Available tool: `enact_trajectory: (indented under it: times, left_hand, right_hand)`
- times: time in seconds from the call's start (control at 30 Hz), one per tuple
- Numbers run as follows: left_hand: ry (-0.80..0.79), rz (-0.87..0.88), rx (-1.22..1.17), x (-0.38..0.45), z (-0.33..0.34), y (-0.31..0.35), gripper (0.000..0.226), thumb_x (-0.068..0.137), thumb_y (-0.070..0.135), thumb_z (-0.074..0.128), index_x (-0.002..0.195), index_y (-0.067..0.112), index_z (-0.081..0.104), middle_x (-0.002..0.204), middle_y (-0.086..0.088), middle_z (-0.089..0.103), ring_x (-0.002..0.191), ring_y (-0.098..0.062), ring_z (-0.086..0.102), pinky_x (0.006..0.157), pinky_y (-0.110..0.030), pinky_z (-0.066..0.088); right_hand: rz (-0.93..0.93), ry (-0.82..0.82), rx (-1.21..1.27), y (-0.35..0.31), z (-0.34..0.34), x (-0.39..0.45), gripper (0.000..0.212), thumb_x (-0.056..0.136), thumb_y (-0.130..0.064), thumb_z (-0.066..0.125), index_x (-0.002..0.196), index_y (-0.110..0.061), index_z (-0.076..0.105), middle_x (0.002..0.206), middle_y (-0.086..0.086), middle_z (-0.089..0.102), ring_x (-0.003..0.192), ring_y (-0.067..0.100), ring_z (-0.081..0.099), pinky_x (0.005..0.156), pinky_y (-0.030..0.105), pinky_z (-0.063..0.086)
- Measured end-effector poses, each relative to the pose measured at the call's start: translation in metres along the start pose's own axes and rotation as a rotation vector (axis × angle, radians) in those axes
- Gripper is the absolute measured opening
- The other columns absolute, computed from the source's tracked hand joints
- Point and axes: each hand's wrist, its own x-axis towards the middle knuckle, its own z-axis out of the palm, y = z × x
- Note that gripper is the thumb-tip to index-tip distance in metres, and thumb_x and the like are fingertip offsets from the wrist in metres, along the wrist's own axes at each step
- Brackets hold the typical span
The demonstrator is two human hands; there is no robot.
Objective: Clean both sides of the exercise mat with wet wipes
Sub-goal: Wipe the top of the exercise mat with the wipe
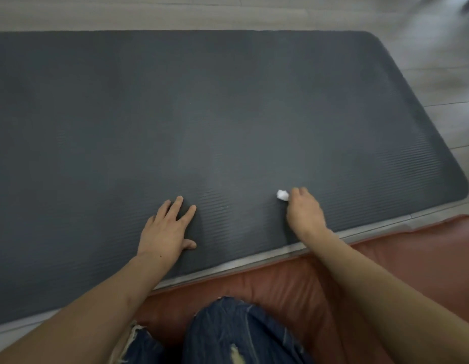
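Down at the bottom, knees in torn blue jeans (pixel 236 334) sit on a reddish-brown leather cushion (pixel 417 248), which runs along the near edge of the mat, with a thin strip of pale floor showing between the two. Both bare forearms reach forward over that edge. The left hand (pixel 165 229) lies flat on the mat near its near edge, palm down, fingers straight and slightly spread, thumb out to the side, nothing held in it. Over to the right, the right hand (pixel 304 211) has its fingers curled round a small balled-up white wipe (pixel 282 195); the wad pokes out on the left side of the fingertips and sits right down on the mat surface. The two hands are apart, with a stretch of bare ribbed mat between them. The mat (pixel 201 114) itself is dark grey, finely ribbed, laid flat and spreading wide across the view; its left end runs out of frame, while its right end shows rounded corners. Beyond it and to the right lies light wood-look floor (pixel 438 61), blurred at the top right corner.
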Motion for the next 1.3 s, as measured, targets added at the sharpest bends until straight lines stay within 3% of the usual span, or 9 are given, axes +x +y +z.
enact_trajectory:
  times: [0.07,0.17,0.37,0.6,0.7,0.87,0.97,1.13,1.3]
  left_hand:
    - [-0.058,0.009,0.007,0.000,-0.002,0.000,0.106,0.091,0.061,0.066,0.164,0.035,-0.006,0.172,-0.001,-0.020,0.159,-0.028,-0.011,0.127,-0.044,0.019]
    - [-0.098,0.014,0.029,0.000,-0.001,0.000,0.114,0.089,0.057,0.071,0.164,0.033,-0.013,0.170,-0.002,-0.027,0.159,-0.029,-0.016,0.128,-0.044,0.015]
    - [-0.085,0.008,-0.004,0.000,0.003,-0.001,0.113,0.090,0.053,0.072,0.164,0.035,-0.012,0.170,0.000,-0.027,0.158,-0.027,-0.018,0.129,-0.042,0.010]
    - [-0.044,-0.008,-0.018,-0.002,0.009,0.003,0.110,0.092,0.052,0.070,0.164,0.035,-0.012,0.170,-0.001,-0.027,0.158,-0.028,-0.018,0.130,-0.043,0.008]
    - [-0.043,-0.016,-0.015,0.000,0.009,0.004,0.110,0.092,0.051,0.070,0.163,0.036,-0.013,0.170,-0.001,-0.027,0.158,-0.027,-0.018,0.129,-0.043,0.008]
    - [-0.045,-0.013,-0.003,-0.001,0.007,0.002,0.110,0.092,0.053,0.070,0.164,0.035,-0.011,0.170,-0.001,-0.025,0.159,-0.027,-0.016,0.129,-0.044,0.010]
    - [-0.020,-0.022,0.069,-0.005,0.008,0.003,0.106,0.094,0.060,0.062,0.163,0.035,-0.014,0.171,-0.003,-0.023,0.159,-0.028,-0.013,0.130,-0.047,0.008]
    - [0.042,-0.038,0.132,-0.010,0.011,0.004,0.101,0.094,0.068,0.054,0.163,0.036,-0.012,0.172,-0.002,-0.017,0.160,-0.028,-0.005,0.127,-0.048,0.015]
    - [0.011,-0.043,0.115,-0.007,0.011,0.002,0.104,0.093,0.067,0.057,0.163,0.037,-0.013,0.172,-0.001,-0.018,0.160,-0.027,-0.006,0.127,-0.053,0.013]
  right_hand:
    - [0.253,0.033,0.021,0.044,-0.012,0.009,0.018,0.090,-0.003,0.049,0.107,-0.002,0.054,0.115,0.021,0.057,0.101,0.044,0.059,0.086,0.047,0.048]
    - [0.277,0.067,0.134,-0.003,0.006,-0.015,0.031,0.088,-0.002,0.048,0.116,-0.007,0.060,0.114,0.017,0.062,0.105,0.039,0.061,0.091,0.042,0.048]
    - [-0.420,-0.265,0.198,-0.108,0.030,-0.079,0.020,0.085,-0.001,0.052,0.103,-0.009,0.055,0.106,0.013,0.056,0.099,0.036,0.058,0.081,0.043,0.050]
    - [0.288,-0.096,-0.009,0.055,-0.005,-0.021,0.032,0.085,-0.004,0.059,0.116,-0.005,0.053,0.123,0.020,0.056,0.112,0.041,0.058,0.094,0.042,0.047]
    - [0.201,-0.112,0.101,-0.007,0.013,-0.045,0.035,0.080,-0.004,0.057,0.113,-0.014,0.060,0.117,0.014,0.062,0.110,0.035,0.062,0.091,0.036,0.049]
    - [-0.302,-0.324,0.182,-0.105,0.024,-0.093,0.030,0.085,0.000,0.054,0.113,-0.008,0.056,0.116,0.014,0.058,0.105,0.038,0.060,0.087,0.042,0.049]
    - [-0.216,-0.248,0.021,-0.049,0.012,-0.062,0.025,0.086,-0.004,0.053,0.110,-0.011,0.054,0.115,0.014,0.058,0.105,0.037,0.062,0.088,0.042,0.051]
    - [0.386,-0.088,-0.007,0.070,-0.005,-0.021,0.031,0.089,-0.006,0.056,0.119,-0.004,0.054,0.124,0.022,0.057,0.112,0.042,0.058,0.096,0.041,0.047]
    - [0.086,-0.136,0.150,-0.059,0.031,-0.062,0.033,0.089,-0.005,0.052,0.120,-0.013,0.057,0.122,0.012,0.060,0.111,0.031,0.061,0.093,0.035,0.048]
